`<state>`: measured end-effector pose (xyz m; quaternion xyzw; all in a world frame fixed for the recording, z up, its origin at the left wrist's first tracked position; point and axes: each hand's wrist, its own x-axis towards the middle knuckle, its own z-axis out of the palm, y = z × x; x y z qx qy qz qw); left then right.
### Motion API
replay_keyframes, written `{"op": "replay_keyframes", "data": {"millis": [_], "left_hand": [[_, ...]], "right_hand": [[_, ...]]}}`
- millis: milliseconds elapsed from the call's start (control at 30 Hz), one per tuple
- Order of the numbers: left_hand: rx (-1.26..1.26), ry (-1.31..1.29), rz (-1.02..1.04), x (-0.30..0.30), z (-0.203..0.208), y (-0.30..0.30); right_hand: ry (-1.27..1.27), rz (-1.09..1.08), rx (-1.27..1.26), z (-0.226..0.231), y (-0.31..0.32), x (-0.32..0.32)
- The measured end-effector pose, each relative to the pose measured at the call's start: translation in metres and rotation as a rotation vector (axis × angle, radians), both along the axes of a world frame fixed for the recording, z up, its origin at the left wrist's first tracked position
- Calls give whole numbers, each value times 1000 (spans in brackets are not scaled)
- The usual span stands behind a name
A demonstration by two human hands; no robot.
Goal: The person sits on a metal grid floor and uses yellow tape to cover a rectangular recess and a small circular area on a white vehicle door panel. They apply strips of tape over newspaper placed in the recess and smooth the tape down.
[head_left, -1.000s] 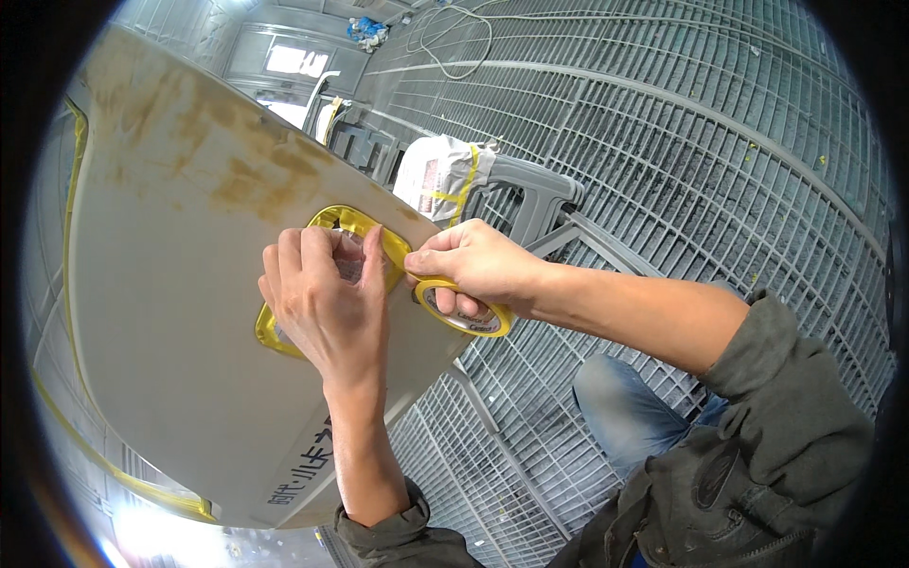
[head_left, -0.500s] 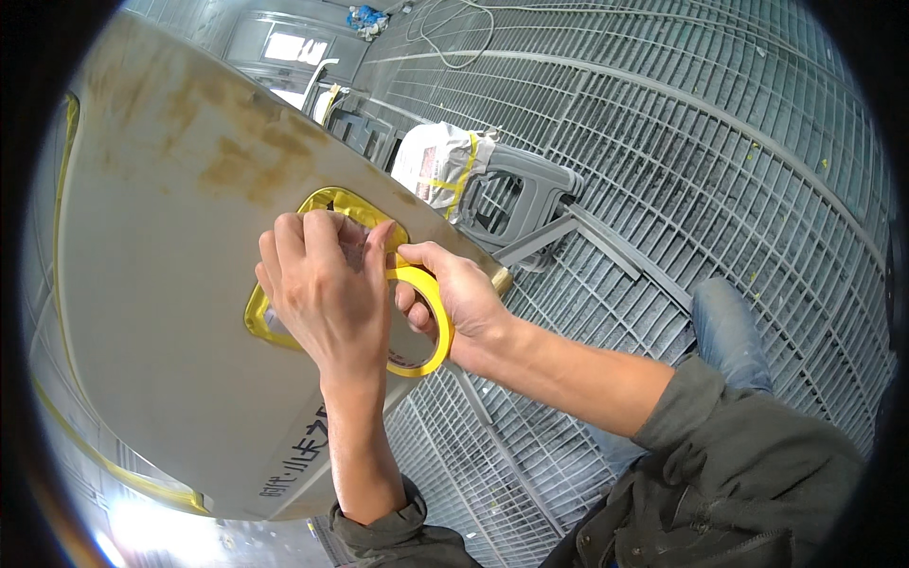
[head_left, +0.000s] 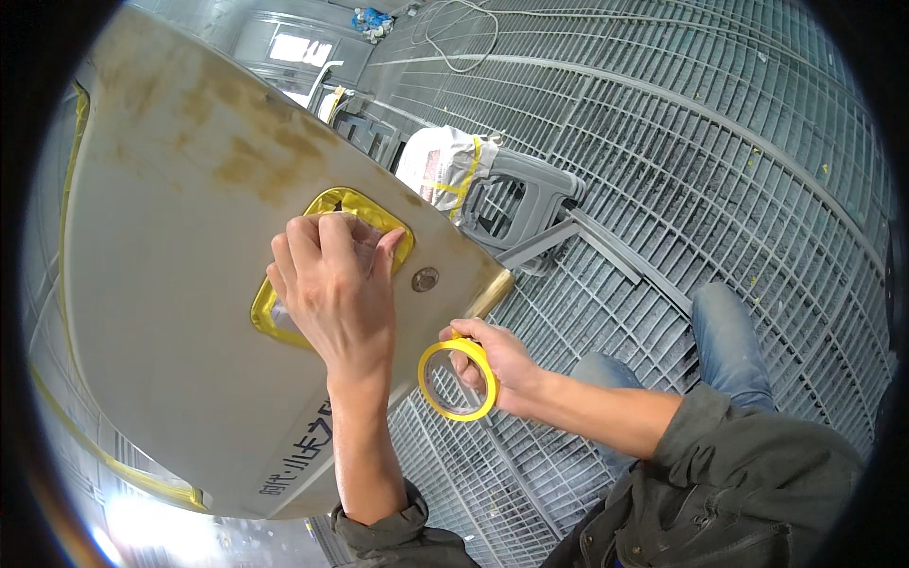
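- While the two bare hands stay apart in the head view, one left hand (head_left: 331, 284) curls over one yellow-edged rounded recess (head_left: 348, 203), left of centre; fingertips hidden, grip unclear.
- One right hand (head_left: 507, 364) clasps one yellow ring-shaped tape roll (head_left: 461, 415), lower centre.
- One pale grey panel (head_left: 180, 312) fills the left, bearing one round dark disc (head_left: 425, 279).

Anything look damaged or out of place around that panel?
Yes: uneven brown patches mar the otherwise pale panel above the yellow tape border; perhaps sanded or worn, I can't tell. Small yellow scraps also lie on the floor grating, like stray litter.
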<state>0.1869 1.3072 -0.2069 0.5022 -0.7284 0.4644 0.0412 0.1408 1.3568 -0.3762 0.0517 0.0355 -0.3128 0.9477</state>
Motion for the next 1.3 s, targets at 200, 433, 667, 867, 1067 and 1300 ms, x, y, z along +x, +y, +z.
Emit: {"op": "replay_keyframes", "data": {"millis": [200,433,667,867,1067,1300], "left_hand": [[-1,-28,19,0,3,3],[16,-22,44,3,3,6],[58,-64,52,0,-4,14],[-4,38,-2,4,-2,13],[-102,110,-3,5,5,5],[-138,212,-64,5,-2,1]], "right_hand": [[85,-32,-154,0,4,-19],[109,-37,-223,-4,12,-24],[115,-54,-280,-5,16,-28],[117,-77,-308,-7,19,-30],[133,-89,-331,-10,20,-27],[153,-101,-360,-12,21,-25]]}}
